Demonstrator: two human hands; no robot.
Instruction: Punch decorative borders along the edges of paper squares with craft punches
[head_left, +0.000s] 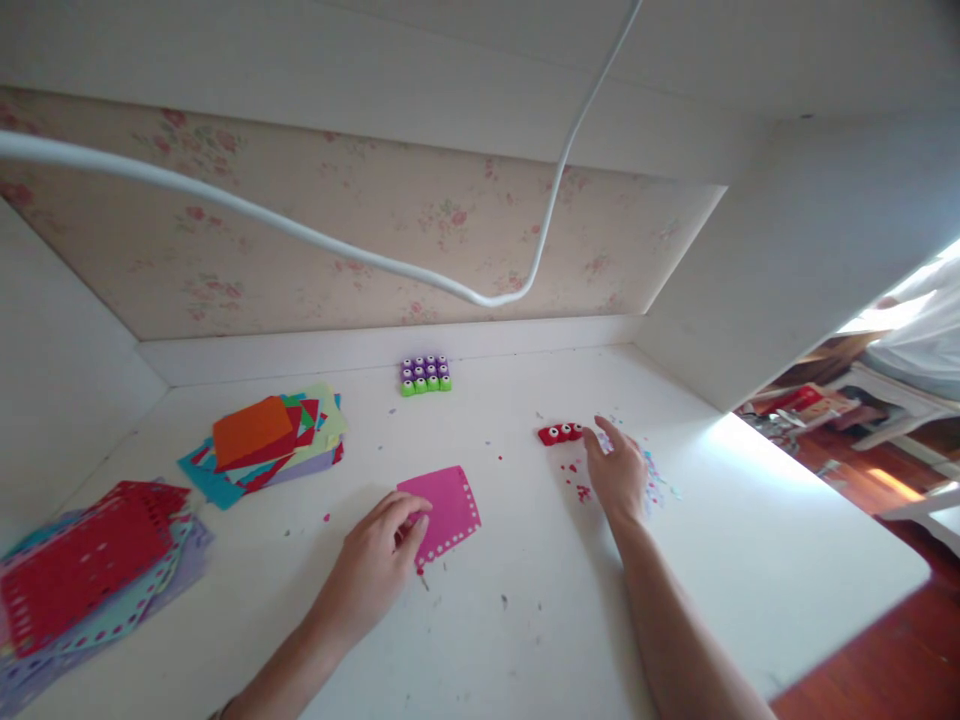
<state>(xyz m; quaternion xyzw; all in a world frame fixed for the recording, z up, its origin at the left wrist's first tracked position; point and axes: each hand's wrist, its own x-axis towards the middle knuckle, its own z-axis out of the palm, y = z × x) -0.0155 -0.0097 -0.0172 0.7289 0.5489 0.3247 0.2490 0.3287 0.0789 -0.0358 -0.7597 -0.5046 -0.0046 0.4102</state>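
Note:
A pink square of paper [444, 506] lies flat on the white table, with small punched shapes along its right and lower edges. My left hand [384, 545] is at its left edge, fingers curled and thumb close to the index finger, gripping the sheet there. At the right, a short row of red craft punches [564, 433] has round white tops with dark marks. My right hand [619, 465] is at the right end of this row, fingers apart, thumb beside the last punch. Whether it touches that punch is hard to tell.
Purple and green punches [426, 375] stand in rows near the back. Coloured paper sheets [255, 432] are piled at the left, and punched sheets [90, 570] lie nearer. Red paper bits [583, 493] and pastel bits [654, 480] surround my right hand. A white cable [337, 245] hangs across.

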